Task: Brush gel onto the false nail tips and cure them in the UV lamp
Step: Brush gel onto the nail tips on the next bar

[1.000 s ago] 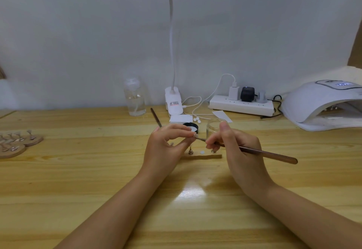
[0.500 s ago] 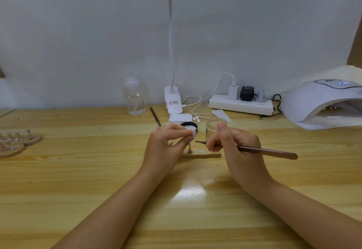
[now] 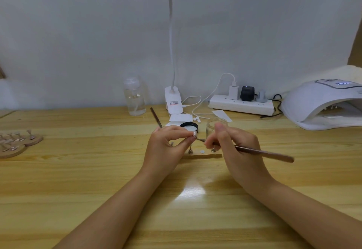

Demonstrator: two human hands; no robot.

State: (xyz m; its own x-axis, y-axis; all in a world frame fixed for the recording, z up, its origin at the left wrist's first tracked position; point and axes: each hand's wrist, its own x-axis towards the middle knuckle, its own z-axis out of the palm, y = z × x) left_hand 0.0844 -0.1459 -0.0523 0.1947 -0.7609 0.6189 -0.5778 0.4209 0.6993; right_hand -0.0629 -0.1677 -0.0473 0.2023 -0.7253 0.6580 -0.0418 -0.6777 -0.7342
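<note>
Brush point(image 3: 254, 152) tip back at nail tip point(image 3: 195, 134), labels unreadable

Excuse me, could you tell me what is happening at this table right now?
A person is brushing gel onto a false nail tip. The left hand pinches the tip on its small stand, while the right hand holds a brush with its bristles at the tip. The UV lamp sits to the right, away from both hands.

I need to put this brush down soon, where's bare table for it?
Bare wood lies between the wooden stands and the left hand, and between the right hand and the UV lamp. It is crowded around the jar.
</note>
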